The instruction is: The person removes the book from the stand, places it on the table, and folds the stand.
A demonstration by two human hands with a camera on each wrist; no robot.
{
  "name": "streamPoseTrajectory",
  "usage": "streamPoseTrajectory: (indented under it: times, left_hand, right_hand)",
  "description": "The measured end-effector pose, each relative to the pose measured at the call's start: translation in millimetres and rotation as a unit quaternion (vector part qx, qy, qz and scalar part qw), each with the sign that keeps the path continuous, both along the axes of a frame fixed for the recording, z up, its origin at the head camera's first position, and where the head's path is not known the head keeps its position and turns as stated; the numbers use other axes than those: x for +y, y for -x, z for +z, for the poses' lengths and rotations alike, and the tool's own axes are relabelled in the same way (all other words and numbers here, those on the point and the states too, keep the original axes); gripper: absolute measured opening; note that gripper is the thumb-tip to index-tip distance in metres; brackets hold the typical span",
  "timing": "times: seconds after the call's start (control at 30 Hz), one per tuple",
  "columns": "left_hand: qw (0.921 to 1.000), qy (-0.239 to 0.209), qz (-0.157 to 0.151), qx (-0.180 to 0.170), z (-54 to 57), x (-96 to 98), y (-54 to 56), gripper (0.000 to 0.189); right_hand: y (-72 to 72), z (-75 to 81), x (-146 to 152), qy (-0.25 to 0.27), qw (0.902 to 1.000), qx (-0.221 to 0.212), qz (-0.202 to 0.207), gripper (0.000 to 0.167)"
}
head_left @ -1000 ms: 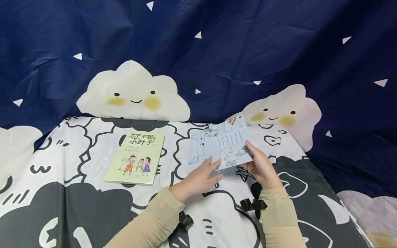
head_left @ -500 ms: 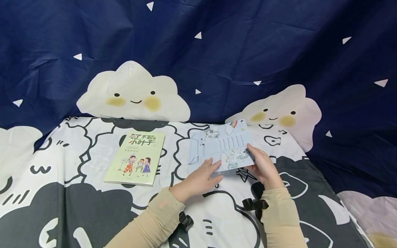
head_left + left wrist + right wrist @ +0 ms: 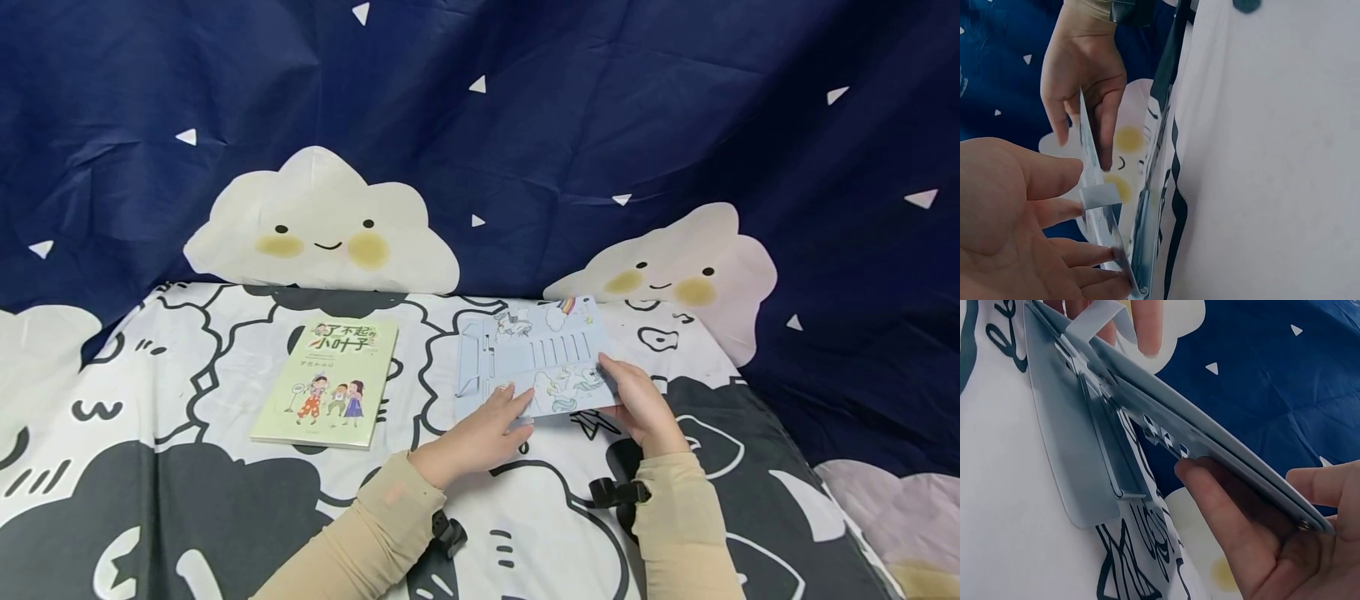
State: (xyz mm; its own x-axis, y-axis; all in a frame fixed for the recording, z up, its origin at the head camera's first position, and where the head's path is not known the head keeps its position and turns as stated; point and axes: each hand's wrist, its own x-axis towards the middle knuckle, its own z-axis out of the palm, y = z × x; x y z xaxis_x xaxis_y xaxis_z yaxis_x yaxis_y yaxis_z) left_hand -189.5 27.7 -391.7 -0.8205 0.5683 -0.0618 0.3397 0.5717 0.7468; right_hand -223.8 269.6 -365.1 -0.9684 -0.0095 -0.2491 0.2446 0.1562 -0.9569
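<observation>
A light blue book stand (image 3: 555,354) printed with unicorns, a rainbow and slots lies right of centre in the head view. My right hand (image 3: 641,404) holds the right edge of its raised panel, thumb on top and fingers underneath. The right wrist view shows the panel tilted above a flat base plate (image 3: 1063,437), with a wire prop between them. My left hand (image 3: 480,429) rests its extended fingers on the stand's near left part. In the left wrist view, the left fingers (image 3: 1088,256) touch the stand beside a small folded tab (image 3: 1101,195).
A green book (image 3: 326,383) with cartoon figures lies to the left of the stand. Both rest on a black-and-white patterned cloth (image 3: 540,517). Behind stands a dark blue curtain (image 3: 525,125) with cloud shapes.
The panel's right side has come down a little, so the panel lies flatter. My right hand has shifted slightly right and down with it. The left hand has barely moved.
</observation>
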Motion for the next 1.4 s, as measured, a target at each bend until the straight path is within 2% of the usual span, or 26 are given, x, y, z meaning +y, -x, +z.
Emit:
streamPoseTrajectory:
  times: [0.33, 0.6, 1.4]
  left_hand:
    - [0.9998, 0.014, -0.009, 0.007, 0.0, -0.1, 1.1, 0.055]
    - [0.9993, 0.029, -0.017, 0.018, -0.1, -0.3, -0.4, 0.056]
    - [0.9986, 0.049, -0.017, 0.011, -1.7, 0.4, -0.3, 0.062]
  right_hand:
    - [3.3, -6.6, 4, -0.013, 0.9999, -0.008, -0.005, 0.067]
    - [6.9, -15.1, 10, 0.0, 0.9996, -0.026, -0.014, 0.066]
    - [11.0, -33.1, 18, 0.031, 0.9966, -0.071, -0.028, 0.063]
